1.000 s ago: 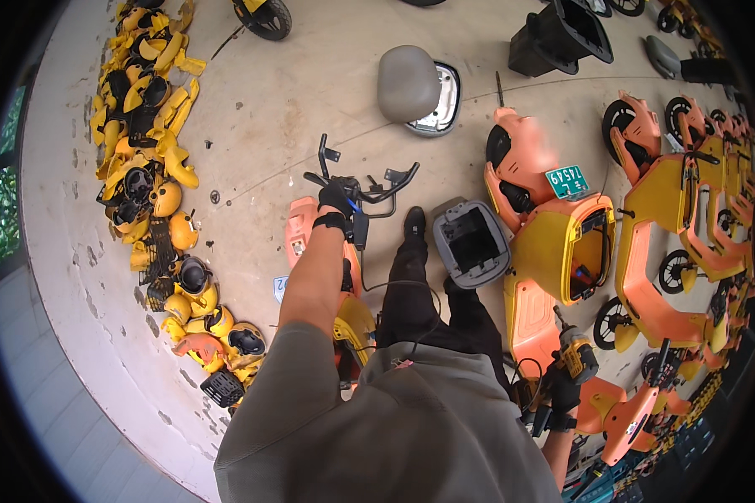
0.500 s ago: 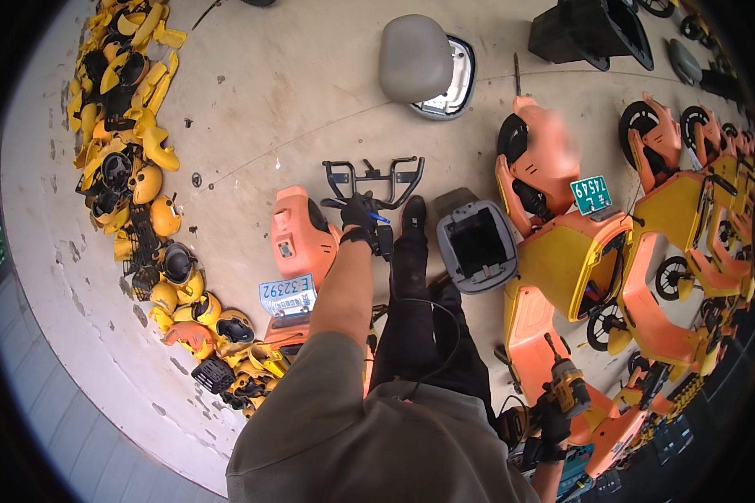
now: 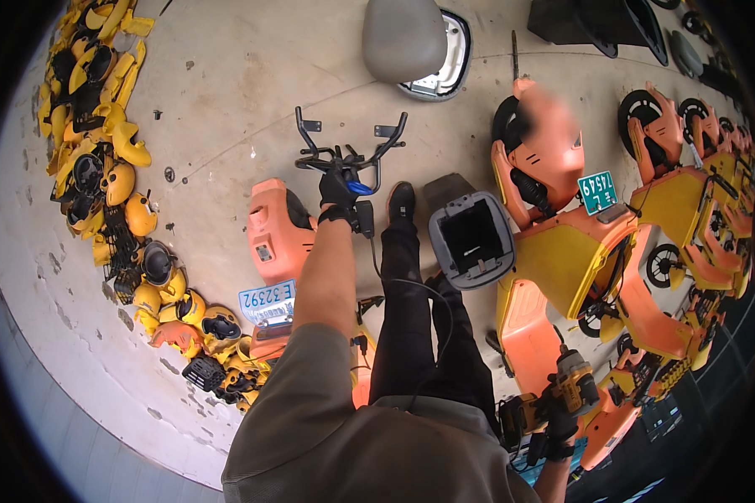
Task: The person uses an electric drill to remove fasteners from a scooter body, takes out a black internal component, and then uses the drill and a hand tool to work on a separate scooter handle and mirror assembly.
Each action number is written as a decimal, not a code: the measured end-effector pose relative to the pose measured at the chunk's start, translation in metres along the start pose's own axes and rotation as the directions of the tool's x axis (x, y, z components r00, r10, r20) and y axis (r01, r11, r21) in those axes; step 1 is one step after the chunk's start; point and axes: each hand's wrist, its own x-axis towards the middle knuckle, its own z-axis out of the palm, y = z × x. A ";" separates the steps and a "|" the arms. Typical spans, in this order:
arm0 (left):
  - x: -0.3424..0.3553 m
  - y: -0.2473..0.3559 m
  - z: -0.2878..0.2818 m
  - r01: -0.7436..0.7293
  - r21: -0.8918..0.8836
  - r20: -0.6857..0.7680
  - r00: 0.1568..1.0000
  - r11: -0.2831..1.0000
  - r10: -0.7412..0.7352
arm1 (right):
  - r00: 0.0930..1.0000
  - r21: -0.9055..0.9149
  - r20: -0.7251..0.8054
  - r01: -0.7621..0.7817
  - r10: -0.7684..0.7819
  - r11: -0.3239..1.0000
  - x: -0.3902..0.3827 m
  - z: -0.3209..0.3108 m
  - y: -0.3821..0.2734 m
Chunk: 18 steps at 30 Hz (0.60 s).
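Starting at the left, a long pile of yellow shells (image 3: 101, 142) lies along the wall, with more yellow and orange pieces (image 3: 197, 335) lower down; these look already stripped and sorted, as far as I can judge. Next comes an orange body panel (image 3: 277, 230) on the concrete floor (image 3: 226, 101), with a pale blue plate (image 3: 267, 300) just below it. The left hand (image 3: 337, 189), in a black glove, is closed around the middle of the black handlebar (image 3: 348, 151), which is stretched out ahead over the floor, just beyond the black shoe (image 3: 401, 201); a cable (image 3: 411, 289) hangs from it back toward the body. So the handlebar seems to be off its scooter already, but it is not yet set down anywhere. To the right sits a grey open box (image 3: 471, 239), then orange and yellow scooters (image 3: 596, 260) packed close together, and many of them appear still whole, so much work is probably left. The right hand (image 3: 558, 423), also gloved, holds a yellow and black drill (image 3: 554, 398) low beside the hip. Hard to make out: the fingers of both hands under the gloves, the small blue part near the left hand, and the far right scooters, which bend and darken toward the rim. A grey seat (image 3: 403, 38) at the top is partly cut off.
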 end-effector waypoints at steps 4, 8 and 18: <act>0.011 -0.118 -0.046 -0.018 0.139 0.012 1.000 0.990 0.016 | 0.991 0.039 0.073 0.112 -0.114 0.993 0.009 0.011 -0.008; -0.030 -0.061 -0.013 0.559 -0.131 0.266 0.815 0.819 -0.514 | 0.997 0.113 0.074 0.031 -0.039 0.993 -0.005 0.026 -0.036; -0.117 -0.005 0.046 -0.208 0.566 0.542 0.823 0.798 -0.170 | 0.965 -0.146 0.186 0.216 -0.187 0.965 0.011 0.012 0.019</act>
